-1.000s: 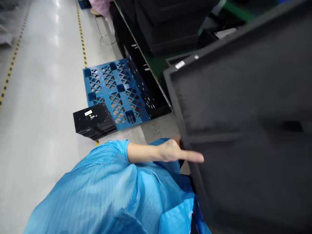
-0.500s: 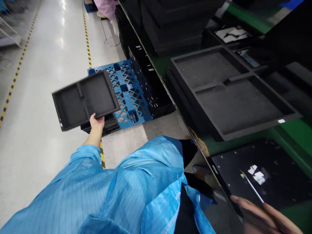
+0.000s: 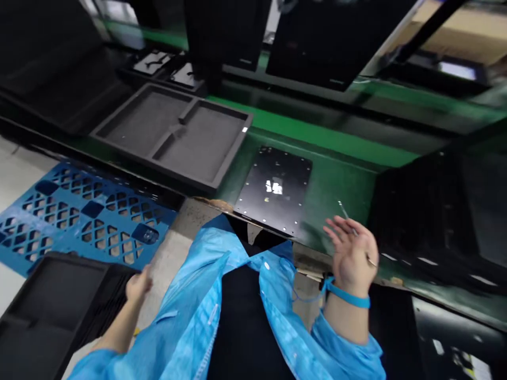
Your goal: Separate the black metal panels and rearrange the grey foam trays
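While my left hand (image 3: 138,285) hangs loose and empty just beside the black foam tray (image 3: 51,301) on the stack on the floor, my right hand (image 3: 350,253) hovers over the green tabletop (image 3: 336,184), fingers half spread with a thin metal tool (image 3: 354,232) between them. I should lower this hand slowly toward the flat black metal plate (image 3: 275,190). Its white label is too blurred to read.

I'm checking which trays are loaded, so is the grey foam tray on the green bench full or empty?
Empty: both compartments of the foam tray show only bare grey foam.
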Demonstrator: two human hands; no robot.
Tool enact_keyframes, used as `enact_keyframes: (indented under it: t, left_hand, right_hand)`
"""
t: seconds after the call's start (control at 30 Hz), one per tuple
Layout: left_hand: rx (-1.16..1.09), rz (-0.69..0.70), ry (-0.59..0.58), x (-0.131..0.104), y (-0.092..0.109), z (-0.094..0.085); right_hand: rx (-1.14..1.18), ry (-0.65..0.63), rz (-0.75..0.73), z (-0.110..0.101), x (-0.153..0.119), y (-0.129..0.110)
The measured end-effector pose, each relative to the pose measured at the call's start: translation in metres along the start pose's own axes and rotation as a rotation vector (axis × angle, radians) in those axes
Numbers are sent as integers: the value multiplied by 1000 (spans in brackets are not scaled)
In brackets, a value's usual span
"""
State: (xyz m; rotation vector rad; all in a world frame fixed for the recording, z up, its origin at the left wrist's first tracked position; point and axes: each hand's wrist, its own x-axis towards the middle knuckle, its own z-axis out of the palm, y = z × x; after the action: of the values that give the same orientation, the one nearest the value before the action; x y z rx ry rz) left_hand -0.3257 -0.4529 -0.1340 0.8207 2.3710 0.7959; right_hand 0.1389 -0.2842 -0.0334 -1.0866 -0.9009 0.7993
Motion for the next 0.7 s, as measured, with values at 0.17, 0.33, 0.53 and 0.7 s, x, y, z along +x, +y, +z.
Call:
enact_keyframes:
  t: [0.17, 0.33, 0.53, 0.7]
  left_hand:
    - [-3, 837, -152, 15, 157, 76]
    - [-67, 1536, 425, 30, 287, 64]
    - [147, 1450, 450, 39, 275, 46]
    - [296, 1193, 715, 82, 140, 5]
  right_hand:
    - [-25, -117, 62, 1, 3, 33]
    - [-91, -173, 10, -8, 15, 36]
    - [-361, -202, -106, -6, 0, 28]
    - [-496, -269, -148, -10, 1, 26]
